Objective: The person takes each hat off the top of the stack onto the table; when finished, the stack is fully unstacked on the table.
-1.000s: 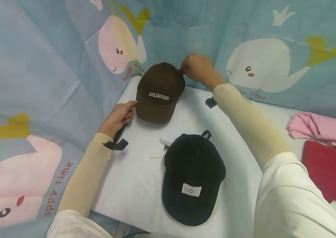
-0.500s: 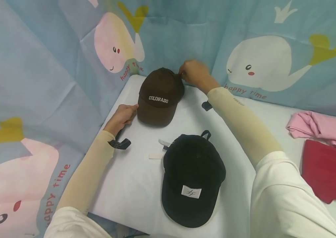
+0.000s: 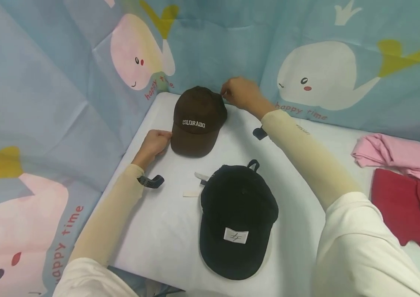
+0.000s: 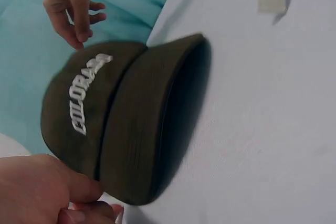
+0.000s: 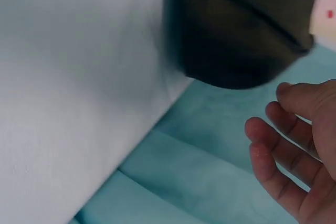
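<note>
A brown baseball cap (image 3: 195, 142) lettered COLORADO sits at the far corner of the white table, its brim toward me. My left hand (image 3: 154, 144) pinches it at the side where brim and crown meet; in the left wrist view the left thumb (image 4: 84, 187) lies against that edge. Behind the crown is my right hand (image 3: 242, 94). In the right wrist view its loosely bent fingers (image 5: 278, 166) hold nothing, with a small gap to the cap's back (image 5: 236, 45). Nearer to me lies a black baseball cap (image 3: 237, 202) with a white patch, its brim also toward me.
Folded pink cloth (image 3: 399, 152) and red cloth (image 3: 401, 210) lie at the right of the white table (image 3: 157, 231). A blue whale-print curtain (image 3: 224, 45) rises along the back and left edges. Beside the black cap lies a pale tag (image 3: 191, 194).
The brown cap has come down slightly onto the table. My right hand has let go of its back, while my left hand keeps its pinch at the side. The black cap stays put.
</note>
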{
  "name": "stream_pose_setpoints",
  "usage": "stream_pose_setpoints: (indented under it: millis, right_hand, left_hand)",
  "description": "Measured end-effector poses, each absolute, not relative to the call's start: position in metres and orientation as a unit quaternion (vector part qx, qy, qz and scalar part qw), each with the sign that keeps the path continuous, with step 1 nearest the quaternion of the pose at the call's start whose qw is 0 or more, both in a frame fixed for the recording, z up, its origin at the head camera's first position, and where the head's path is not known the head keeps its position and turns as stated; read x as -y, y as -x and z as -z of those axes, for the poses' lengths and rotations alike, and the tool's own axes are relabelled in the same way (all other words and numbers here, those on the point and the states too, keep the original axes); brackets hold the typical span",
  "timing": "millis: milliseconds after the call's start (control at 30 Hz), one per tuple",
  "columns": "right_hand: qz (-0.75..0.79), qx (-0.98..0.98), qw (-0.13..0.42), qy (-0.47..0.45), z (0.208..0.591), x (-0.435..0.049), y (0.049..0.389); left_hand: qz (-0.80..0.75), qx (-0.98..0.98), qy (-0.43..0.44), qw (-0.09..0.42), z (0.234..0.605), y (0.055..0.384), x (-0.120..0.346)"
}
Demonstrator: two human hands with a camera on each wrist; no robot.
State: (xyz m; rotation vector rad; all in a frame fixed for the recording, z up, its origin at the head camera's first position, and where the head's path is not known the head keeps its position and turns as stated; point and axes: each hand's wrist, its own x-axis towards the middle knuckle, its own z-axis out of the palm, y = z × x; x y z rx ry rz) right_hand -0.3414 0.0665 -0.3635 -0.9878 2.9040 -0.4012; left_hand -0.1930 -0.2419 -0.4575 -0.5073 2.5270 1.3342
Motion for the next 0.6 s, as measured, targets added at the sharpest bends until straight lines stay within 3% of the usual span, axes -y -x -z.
stream_pose_setpoints:
  millis: [333, 600]
  right_hand:
    - [0.136, -0.931, -0.028, 0.337, 0.314, -0.117, 0.289]
    - [0.142, -0.898, -0.091, 0.406, 0.300, -0.151, 0.205]
  left_hand:
    - [-0.434, -0.897, 0.083, 0.008, 0.430, 0.153, 0.227]
    - [-0.435, -0.900, 0.023, 0.000, 0.416, 0.071, 0.213]
